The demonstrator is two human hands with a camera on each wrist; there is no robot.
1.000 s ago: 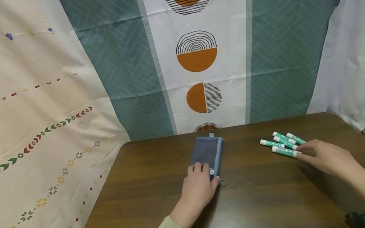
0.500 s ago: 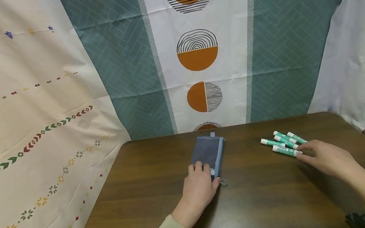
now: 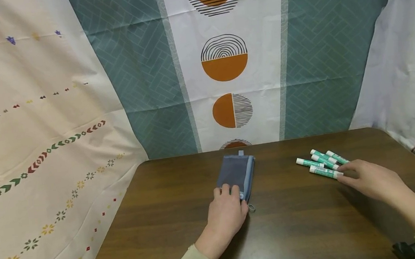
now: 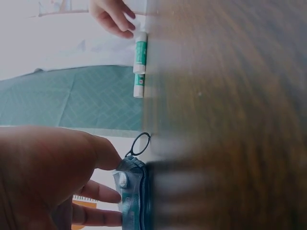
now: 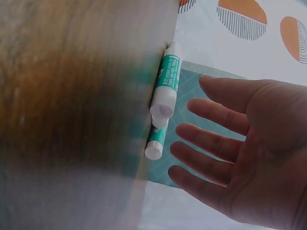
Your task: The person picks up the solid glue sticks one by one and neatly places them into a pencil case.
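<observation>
A blue-grey zip pouch (image 3: 235, 173) lies flat near the far middle of the table. My left hand (image 3: 225, 214) rests its fingertips on the pouch's near end. In the left wrist view the fingers are nearly straight against the pouch (image 4: 132, 196), with the thumb at its corner beside a small loop (image 4: 140, 143). At the right lie several green-and-white glue sticks (image 3: 326, 171) in a loose cluster. My right hand (image 3: 373, 177) is at their near right end. The right wrist view shows this hand (image 5: 240, 148) spread, palm facing the glue sticks (image 5: 168, 79), holding nothing.
The brown wooden table (image 3: 158, 236) has its back edge against a green-and-white curtain (image 3: 161, 88) with orange circles. A cream patterned cloth (image 3: 44, 163) hangs along the left side, and a white cloth (image 3: 405, 62) along the right.
My left thumb has shifted slightly inward to the pouch's corner, and the small loop has moved a little with it. The right hand and glue sticks have stayed in place.
</observation>
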